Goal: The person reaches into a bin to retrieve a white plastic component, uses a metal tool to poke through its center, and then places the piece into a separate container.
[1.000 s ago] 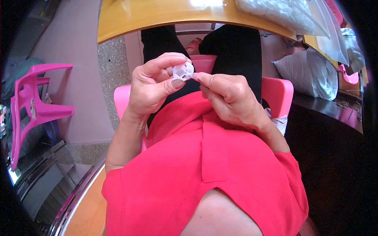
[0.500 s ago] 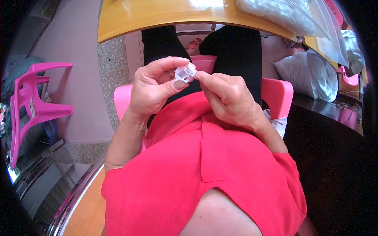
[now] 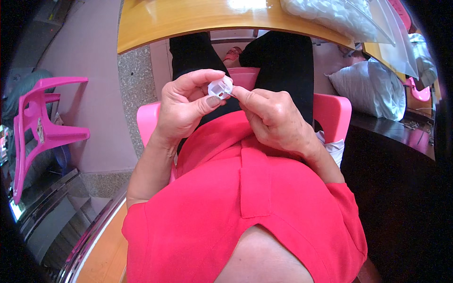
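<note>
Above my lap, my left hand [image 3: 186, 96] grips a small round white plastic piece [image 3: 220, 88] by its edge, between thumb and fingers. The piece is cup-like, with small slots and ridges on the face turned toward me. My right hand [image 3: 269, 113] is closed in a pinch, its thumb and fingertip right at the piece's right edge. What sits between those fingertips is too small and too covered to make out. The other right fingers are curled under.
A yellow table [image 3: 188, 21] lies ahead of my knees, with a clear bag of white plastic pieces [image 3: 330, 16] on its right. A white sack [image 3: 370, 89] stands at right. A pink plastic stool [image 3: 47, 127] is at left, and pink chair arms [image 3: 332, 118] flank me.
The white plastic piece has tilted and shifted very slightly left between my fingers. My right fingertips have moved a little left with it; both hands otherwise keep their grip.
</note>
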A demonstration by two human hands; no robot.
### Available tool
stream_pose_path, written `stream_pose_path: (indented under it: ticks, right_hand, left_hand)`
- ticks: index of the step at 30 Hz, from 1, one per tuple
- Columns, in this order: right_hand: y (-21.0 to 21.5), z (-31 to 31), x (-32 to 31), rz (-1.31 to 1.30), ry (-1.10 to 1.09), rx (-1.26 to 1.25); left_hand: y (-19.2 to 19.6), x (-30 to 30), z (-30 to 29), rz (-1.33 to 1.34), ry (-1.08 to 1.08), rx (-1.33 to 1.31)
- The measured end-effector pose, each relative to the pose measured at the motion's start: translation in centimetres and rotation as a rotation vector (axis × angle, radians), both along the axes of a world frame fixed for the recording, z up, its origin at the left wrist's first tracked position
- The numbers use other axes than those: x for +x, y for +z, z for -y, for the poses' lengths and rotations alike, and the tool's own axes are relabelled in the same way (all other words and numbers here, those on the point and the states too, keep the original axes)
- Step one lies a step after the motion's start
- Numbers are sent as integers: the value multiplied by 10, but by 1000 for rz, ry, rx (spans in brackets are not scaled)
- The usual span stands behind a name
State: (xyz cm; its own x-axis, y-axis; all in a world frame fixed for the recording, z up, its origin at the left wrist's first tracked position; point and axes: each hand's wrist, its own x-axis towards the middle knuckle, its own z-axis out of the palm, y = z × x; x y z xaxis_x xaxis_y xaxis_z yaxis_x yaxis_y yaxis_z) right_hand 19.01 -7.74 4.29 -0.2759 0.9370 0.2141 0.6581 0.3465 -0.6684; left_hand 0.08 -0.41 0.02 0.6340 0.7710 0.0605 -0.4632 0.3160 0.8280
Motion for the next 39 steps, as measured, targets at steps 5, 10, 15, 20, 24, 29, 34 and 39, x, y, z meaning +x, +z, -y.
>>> stream_pose_path:
  ticks: [5, 10, 15, 20, 24, 29, 34, 39]
  right_hand:
    - [-1, -1, -2, -139, 14, -26]
    - [-4, 1, 0, -249, 28, -95]
    - [-5, 0, -1, -305, 16, -108]
    - [-4, -2, -3, -336, -36, -116]
    - [-5, -1, -4, -377, -70, -158]
    - [-4, 0, -4, -416, -108, -240]
    - [-7, -1, -4, -449, -162, -373]
    - [-7, 1, -6, -227, -177, -213]
  left_hand:
    - [-3, 0, -1, 44, -17, -18]
    - [-4, 0, 0, 65, -20, -19]
    - [-4, 1, 1, 79, -22, -72]
    - [-4, 3, 3, 86, -3, -94]
    - [-5, 3, 5, 80, 18, -88]
    - [-7, 3, 6, 30, 46, -35]
    - [-9, 8, 7, -16, 69, -57]
    - [-5, 10, 9, -24, 67, -228]
